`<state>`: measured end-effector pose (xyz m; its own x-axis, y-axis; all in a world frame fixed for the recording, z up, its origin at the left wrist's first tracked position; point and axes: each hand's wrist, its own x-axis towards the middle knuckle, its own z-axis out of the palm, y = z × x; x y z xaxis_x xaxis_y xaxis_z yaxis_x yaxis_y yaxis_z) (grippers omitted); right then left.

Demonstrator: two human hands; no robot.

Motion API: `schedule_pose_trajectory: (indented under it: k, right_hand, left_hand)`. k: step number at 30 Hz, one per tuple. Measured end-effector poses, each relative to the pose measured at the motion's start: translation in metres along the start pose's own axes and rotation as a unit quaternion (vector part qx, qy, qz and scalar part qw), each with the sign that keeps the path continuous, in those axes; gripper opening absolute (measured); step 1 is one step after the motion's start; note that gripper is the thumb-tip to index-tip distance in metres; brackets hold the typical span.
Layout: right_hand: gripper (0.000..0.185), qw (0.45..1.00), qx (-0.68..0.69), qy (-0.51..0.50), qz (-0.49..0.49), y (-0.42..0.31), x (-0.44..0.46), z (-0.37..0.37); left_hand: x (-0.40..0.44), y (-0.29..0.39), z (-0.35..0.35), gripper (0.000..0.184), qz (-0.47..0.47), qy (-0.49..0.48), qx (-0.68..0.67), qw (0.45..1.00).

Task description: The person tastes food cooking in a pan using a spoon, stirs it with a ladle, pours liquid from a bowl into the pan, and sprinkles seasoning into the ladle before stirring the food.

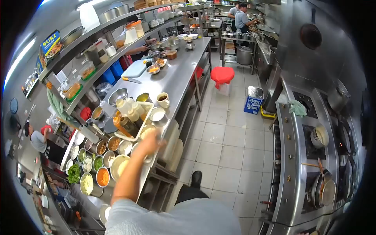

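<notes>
My left hand (150,143) reaches over the steel counter, at the near right corner of a cream plastic basket (146,113) with squeeze bottles (133,114). It is smeared, and whether its fingers hold anything cannot be made out. Beside it is a round container with pale contents (146,131), partly covered by the hand. Below my forearm stand several round metal containers, among them one of shredded carrot (103,177), one of pale shredded vegetable (87,183) and a bunch of green leaves (73,173). My right hand is out of view.
A mug of dark liquid (163,100) and a knife (131,80) lie farther along the counter. A red-covered stool (222,75) and blue tin (253,100) stand in the tiled aisle. Stoves with pans (320,136) line the right. Two people (241,21) work at the back.
</notes>
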<state>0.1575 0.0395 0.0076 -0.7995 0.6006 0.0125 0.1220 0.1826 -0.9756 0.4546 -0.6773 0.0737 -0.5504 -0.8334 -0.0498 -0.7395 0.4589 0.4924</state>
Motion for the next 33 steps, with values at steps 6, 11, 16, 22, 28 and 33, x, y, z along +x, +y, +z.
schedule_pose_trajectory:
  k: [6, 11, 16, 22, 28, 33]
  right_hand:
    - [0.024, 0.951, 0.193, -0.233, 0.062, -0.093, -0.155, 0.185]
    - [0.015, 0.846, 0.138, -0.464, 0.224, -0.167, -0.256, 0.280]
    - [0.017, 0.809, 0.054, -0.521, 0.267, -0.183, -0.340, 0.335]
    - [0.008, 0.769, -0.091, -0.573, 0.268, -0.184, -0.349, 0.363]
    - [0.036, 0.659, -0.091, -0.686, 0.293, -0.177, -0.336, 0.393]
    - [0.023, 0.617, -0.121, -0.728, 0.274, -0.200, -0.345, 0.414]
  left_hand:
    - [0.219, -0.128, -0.224, 0.046, 0.160, 0.556, -0.252, 0.776]
    - [0.333, -0.199, -0.356, 0.071, -0.008, 0.650, -0.017, 0.760]
    - [0.365, -0.178, -0.393, 0.093, -0.225, 0.607, -0.014, 0.762]
    - [0.375, -0.176, -0.358, 0.051, 0.103, 0.567, -0.070, 0.814]
    - [0.356, -0.052, -0.238, 0.054, 0.290, 0.242, -0.252, 0.891]
    - [0.350, 0.053, -0.110, 0.060, 0.435, 0.216, -0.090, 0.870]
